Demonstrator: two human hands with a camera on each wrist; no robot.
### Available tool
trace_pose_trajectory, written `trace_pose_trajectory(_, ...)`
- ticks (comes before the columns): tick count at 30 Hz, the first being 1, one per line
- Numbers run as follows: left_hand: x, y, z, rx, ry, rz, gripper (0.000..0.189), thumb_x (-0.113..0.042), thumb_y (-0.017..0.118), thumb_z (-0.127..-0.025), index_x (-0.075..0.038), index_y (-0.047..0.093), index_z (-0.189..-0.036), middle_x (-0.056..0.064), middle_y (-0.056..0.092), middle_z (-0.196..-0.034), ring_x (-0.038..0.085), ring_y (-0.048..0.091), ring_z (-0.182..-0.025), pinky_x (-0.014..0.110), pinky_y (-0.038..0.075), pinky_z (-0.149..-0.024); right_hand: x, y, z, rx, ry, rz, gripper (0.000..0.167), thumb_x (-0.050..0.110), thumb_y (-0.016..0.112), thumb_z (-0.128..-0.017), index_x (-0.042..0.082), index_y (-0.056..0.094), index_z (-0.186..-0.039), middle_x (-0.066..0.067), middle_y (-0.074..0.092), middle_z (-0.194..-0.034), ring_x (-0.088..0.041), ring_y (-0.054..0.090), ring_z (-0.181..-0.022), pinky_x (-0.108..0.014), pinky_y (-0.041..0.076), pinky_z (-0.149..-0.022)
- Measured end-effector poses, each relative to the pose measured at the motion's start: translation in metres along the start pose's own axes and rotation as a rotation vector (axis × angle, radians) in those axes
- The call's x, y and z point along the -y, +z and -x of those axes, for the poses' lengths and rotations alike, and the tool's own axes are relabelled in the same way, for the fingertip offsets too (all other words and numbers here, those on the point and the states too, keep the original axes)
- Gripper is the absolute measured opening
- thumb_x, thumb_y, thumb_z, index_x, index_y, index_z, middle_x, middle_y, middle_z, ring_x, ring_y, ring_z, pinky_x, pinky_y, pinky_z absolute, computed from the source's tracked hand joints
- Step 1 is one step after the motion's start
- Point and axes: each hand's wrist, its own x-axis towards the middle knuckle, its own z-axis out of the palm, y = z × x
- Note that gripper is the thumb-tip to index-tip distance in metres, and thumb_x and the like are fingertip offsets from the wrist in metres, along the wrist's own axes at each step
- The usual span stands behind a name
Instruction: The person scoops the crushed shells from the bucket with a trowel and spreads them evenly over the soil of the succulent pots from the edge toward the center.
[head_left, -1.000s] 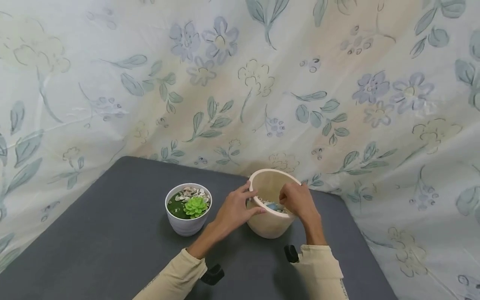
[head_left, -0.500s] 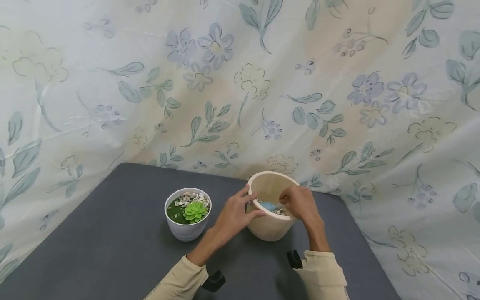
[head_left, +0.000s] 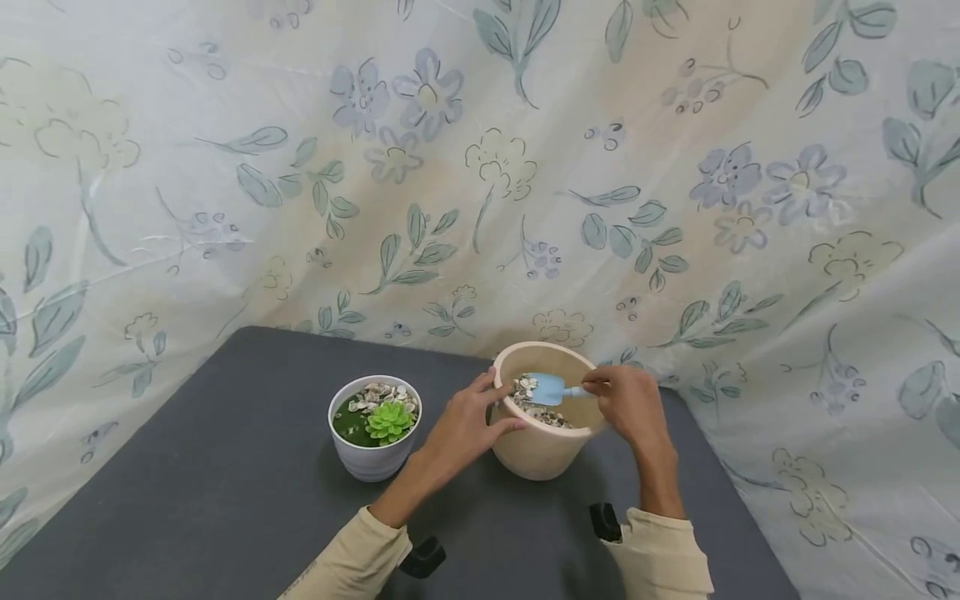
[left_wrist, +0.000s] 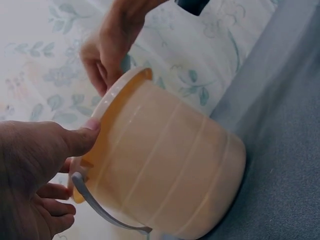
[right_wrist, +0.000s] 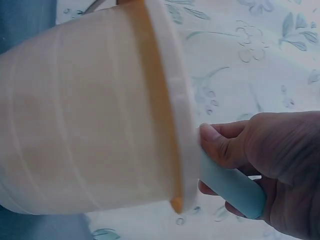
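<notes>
My left hand (head_left: 467, 425) grips the near-left rim of a cream plastic bucket (head_left: 538, 457), thumb low on the rim and fingers spread higher up. In the left wrist view the bucket's grey bail handle (left_wrist: 102, 210) hangs at its side. My right hand (head_left: 633, 404) holds a light blue hand shovel (head_left: 547, 389) at the bucket's right rim. Its blade is inside the bucket, pointing left, with small shells or pebbles at its tip. More shell pieces (head_left: 553, 418) lie in the bucket below. The right wrist view shows fingers and thumb round the blue shovel handle (right_wrist: 234, 191).
Left of the bucket stands a white pot (head_left: 372, 461) with a green succulent (head_left: 390, 422), moss-like green cover and pale shells. Both stand on a dark grey table (head_left: 217, 467). A floral curtain (head_left: 420, 192) hangs directly behind the table.
The shovel blade has come up from low in the bucket and now shows plainly with pieces at its tip. My right hand has shifted right; the left stays on the rim.
</notes>
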Motion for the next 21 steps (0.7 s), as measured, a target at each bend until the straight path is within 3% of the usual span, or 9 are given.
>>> trace_pose_trajectory(10,0.002,-0.009,-0.002,0.029,0.017,-0.031,0.058,-0.036,0.082,-0.091,-0.005,0.068,-0.139,0.028,0.050,-0.157,0.046,0.053,-0.143,0.059,0.051,-0.110,0.008,-0.025,0.004,-0.038,0.094,-0.016,0.009,0.007,0.077,-0.092,0.004,0.084,-0.098,-0.015,0.082,-0.097,-0.032,0.073,-0.089,-0.045,0.054,-0.075)
trace_pose_trajectory(15,0.002,-0.016,-0.003,0.037,0.025,-0.028,0.058,-0.032,0.081,-0.093,-0.004,0.066,-0.142,0.027,0.055,-0.153,0.045,0.057,-0.139,0.057,0.052,-0.109,0.011,-0.031,0.006,-0.046,0.094,-0.022,0.011,0.010,0.078,-0.093,0.004,0.084,-0.100,-0.016,0.082,-0.098,-0.028,0.071,-0.080,-0.035,0.047,-0.069)
trace_pose_trajectory(21,0.002,-0.032,-0.001,0.013,0.002,-0.043,0.063,-0.032,0.080,-0.094,-0.003,0.061,-0.146,0.024,0.057,-0.152,0.044,0.059,-0.138,0.056,0.053,-0.109,0.015,-0.032,0.007,-0.065,0.072,-0.037,0.011,0.009,0.076,-0.095,0.004,0.084,-0.101,-0.016,0.082,-0.096,-0.026,0.067,-0.075,-0.034,0.045,-0.066)
